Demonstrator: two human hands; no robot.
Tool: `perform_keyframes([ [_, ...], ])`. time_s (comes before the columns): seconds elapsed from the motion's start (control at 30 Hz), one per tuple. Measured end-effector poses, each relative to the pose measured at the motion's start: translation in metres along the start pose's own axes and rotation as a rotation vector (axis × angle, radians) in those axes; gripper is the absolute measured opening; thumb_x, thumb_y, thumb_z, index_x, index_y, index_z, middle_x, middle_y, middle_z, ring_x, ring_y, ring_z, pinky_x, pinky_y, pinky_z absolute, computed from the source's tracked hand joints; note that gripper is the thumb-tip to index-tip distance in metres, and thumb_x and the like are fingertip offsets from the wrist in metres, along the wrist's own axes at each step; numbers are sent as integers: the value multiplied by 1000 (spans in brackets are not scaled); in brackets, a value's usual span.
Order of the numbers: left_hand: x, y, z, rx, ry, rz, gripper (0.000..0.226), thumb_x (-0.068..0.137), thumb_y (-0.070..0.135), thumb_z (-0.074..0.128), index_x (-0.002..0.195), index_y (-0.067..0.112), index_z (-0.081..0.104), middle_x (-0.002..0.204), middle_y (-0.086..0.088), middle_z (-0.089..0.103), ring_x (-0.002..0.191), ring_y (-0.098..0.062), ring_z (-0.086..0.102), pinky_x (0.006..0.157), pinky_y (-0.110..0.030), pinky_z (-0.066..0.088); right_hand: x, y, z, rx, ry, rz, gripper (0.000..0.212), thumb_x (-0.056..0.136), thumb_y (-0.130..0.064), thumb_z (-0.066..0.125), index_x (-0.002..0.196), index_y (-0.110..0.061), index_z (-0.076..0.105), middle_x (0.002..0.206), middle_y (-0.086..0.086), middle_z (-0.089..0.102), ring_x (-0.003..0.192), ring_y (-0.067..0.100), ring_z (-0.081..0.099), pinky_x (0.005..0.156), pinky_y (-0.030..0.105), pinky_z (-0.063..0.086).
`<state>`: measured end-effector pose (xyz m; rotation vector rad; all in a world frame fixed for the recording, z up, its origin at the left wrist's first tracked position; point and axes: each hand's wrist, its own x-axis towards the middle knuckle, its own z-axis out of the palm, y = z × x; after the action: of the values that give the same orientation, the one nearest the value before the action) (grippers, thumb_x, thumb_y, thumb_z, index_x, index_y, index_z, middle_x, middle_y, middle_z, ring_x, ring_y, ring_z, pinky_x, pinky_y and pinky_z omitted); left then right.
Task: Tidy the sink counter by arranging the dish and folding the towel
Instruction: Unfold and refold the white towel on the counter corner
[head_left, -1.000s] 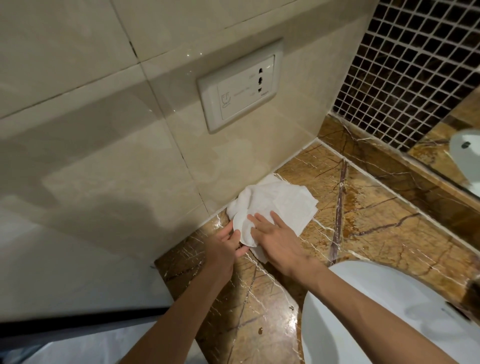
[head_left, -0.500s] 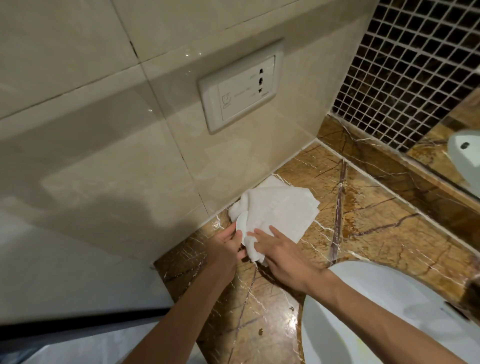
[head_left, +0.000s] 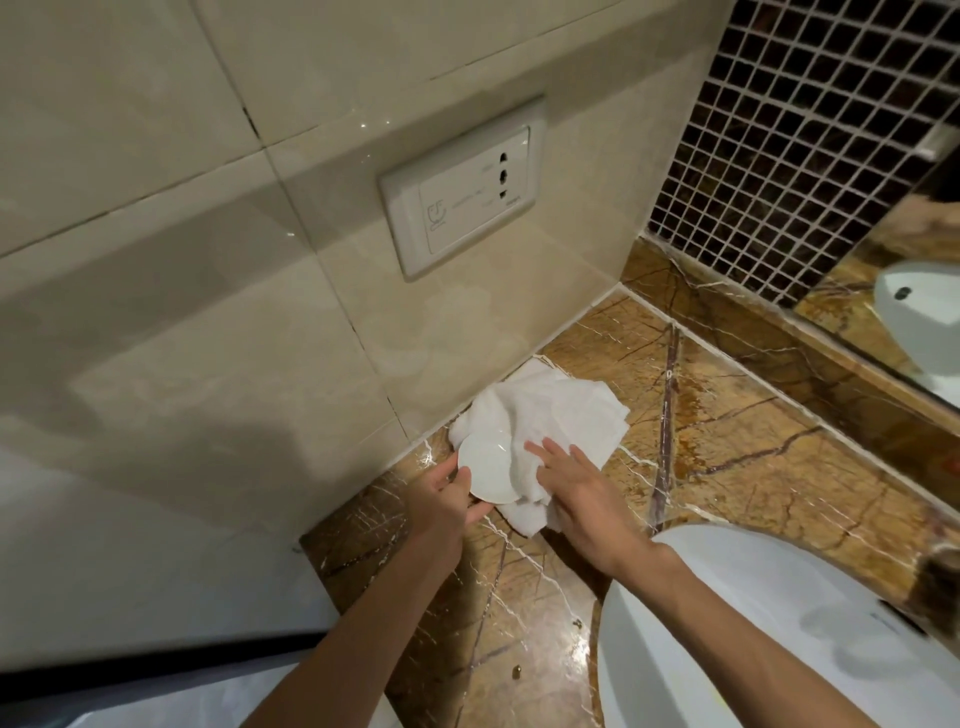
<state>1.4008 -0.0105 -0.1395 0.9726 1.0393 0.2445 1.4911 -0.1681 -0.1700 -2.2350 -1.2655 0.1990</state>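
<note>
A white towel lies crumpled on the brown marble counter, against the tiled wall. A small white dish sticks out from under the towel's left side, partly covered by it. My left hand grips the dish by its near left rim, thumb on top. My right hand rests flat on the towel's near edge with fingers spread, pressing the cloth down beside the dish.
A white sink basin fills the lower right. A white socket plate sits on the beige wall above the towel. Dark mosaic tiles and a mirror run along the back right. The counter's left end drops off.
The dish has come into sight from under the towel's left side, drawn out by my left hand. My right hand has stayed on the towel.
</note>
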Motion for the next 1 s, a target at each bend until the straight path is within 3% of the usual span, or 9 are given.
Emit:
perform_keyframes([
  [0.07,0,3,-2,-13,-31,-10,28,91,-3,52,117,4,63,113,-17,66,99,-33,66,71,-37,60,-4,-3,-1,409,146,277,35,94,0,47,101,-26,69,126,-6,65,123,15,56,102,36,44],
  [0.17,-1,5,8,7,-92,4,25,92,1,54,116,5,61,117,-16,63,101,-34,65,72,-38,60,3,-6,-8,994,448,762,35,97,-7,47,85,-25,74,80,-5,74,80,31,67,69,43,53],
  [0.3,1,0,32,183,-125,83,50,90,-5,56,136,4,41,129,-22,50,115,-38,56,91,-49,53,17,-8,-14,1495,601,935,23,96,2,44,103,-4,66,86,11,74,75,24,71,64,34,58],
  [0.37,-3,-9,28,554,-225,469,57,87,-2,61,139,3,37,129,-25,51,115,-34,55,99,-46,48,19,-12,-13,1484,624,975,21,95,2,45,109,1,61,87,14,71,75,27,66,66,37,54],
  [0.47,-3,-17,9,1111,-320,961,58,72,10,79,125,-1,58,102,-23,61,89,-33,61,78,-42,57,19,-13,-9,1426,629,1008,17,93,-1,53,108,2,62,95,17,70,82,31,66,74,43,52],
  [0.67,13,-7,12,1422,-244,1234,52,49,14,91,96,0,73,111,-37,62,100,-48,63,80,-52,56,21,-19,-3,1260,659,1058,16,86,2,63,92,-13,65,79,4,76,71,21,73,60,34,58],
  [0.83,18,-5,17,1321,-371,1244,36,63,-6,81,97,-9,71,104,-33,66,97,-47,65,79,-60,54,26,-19,-2,1232,672,1095,18,86,4,62,91,-14,64,89,8,73,80,26,70,73,41,58],
  [0.9,12,-1,18,1230,-377,1113,28,79,-5,69,106,-6,68,108,-23,68,104,-35,65,92,-45,52,27,-22,-3,1175,674,1078,17,86,2,63,86,-16,62,86,7,71,77,24,68,70,38,56],
  [1.0,3,13,22,1041,-308,873,25,93,8,53,71,18,61,63,4,58,59,-1,52,57,-19,42,30,-29,-5,966,661,965,18,87,-5,63,76,-16,54,73,1,58,62,14,53,56,17,45],
])
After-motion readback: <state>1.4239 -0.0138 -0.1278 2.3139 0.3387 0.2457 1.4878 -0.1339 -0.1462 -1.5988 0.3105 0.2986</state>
